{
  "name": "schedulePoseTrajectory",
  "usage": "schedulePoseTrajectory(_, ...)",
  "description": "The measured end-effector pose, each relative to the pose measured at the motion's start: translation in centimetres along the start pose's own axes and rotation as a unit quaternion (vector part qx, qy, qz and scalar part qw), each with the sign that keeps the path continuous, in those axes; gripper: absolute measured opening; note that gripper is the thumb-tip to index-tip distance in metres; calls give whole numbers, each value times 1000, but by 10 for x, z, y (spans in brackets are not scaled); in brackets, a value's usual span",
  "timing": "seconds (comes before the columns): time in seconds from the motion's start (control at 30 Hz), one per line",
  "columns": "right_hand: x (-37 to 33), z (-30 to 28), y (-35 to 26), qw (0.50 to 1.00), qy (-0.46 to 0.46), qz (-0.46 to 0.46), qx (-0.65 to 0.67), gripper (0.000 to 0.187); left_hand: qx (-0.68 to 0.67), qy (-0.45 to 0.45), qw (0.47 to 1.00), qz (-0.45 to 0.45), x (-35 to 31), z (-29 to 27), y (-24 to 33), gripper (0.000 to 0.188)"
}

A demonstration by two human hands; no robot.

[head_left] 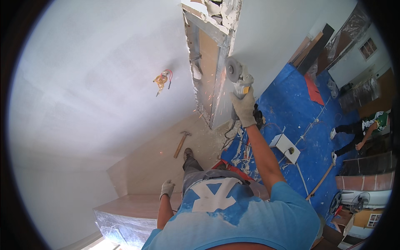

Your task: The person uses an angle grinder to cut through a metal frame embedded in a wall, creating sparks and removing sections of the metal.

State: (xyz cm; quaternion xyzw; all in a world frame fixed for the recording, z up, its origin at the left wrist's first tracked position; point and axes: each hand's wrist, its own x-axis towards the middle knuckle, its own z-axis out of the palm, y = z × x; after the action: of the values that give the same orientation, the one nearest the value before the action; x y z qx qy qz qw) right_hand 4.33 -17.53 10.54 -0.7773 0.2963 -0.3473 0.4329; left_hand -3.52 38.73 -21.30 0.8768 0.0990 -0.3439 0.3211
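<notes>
My right hand (243,109), in a pale work glove, is wrapped round the body of an angle grinder (241,85). The grinder's disc (233,69) is against or close to the right edge of a tall opening (211,62) cut in the white wall. Its metal frame is bare and its wallboard edges are ragged. Orange sparks fly down and left through the opening. My left hand (167,188), also gloved, hangs low at my left side with loosely bent fingers and nothing visible in it. It is nearest a plastic-wrapped, wood-topped cabinet (143,204).
Wires (162,80) stick out of the left wall. A claw hammer (182,144) lies on the tan floor near my foot. Debris and cables litter a blue sheet (283,108), with a white box (285,148) on it. Another person (366,127) is at the far right, near fans (359,201).
</notes>
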Motion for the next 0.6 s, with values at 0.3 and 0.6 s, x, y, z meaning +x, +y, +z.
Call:
schedulePoseTrajectory(0.3,4,-3,-19,999,24,-24,32,77,-40,-4,999,-13,-7,-7,22,61)
schedulePoseTrajectory(0.6,7,-10,-27,999,25,-27,13,78,11,-31,999,-39,-21,-7,16,63)
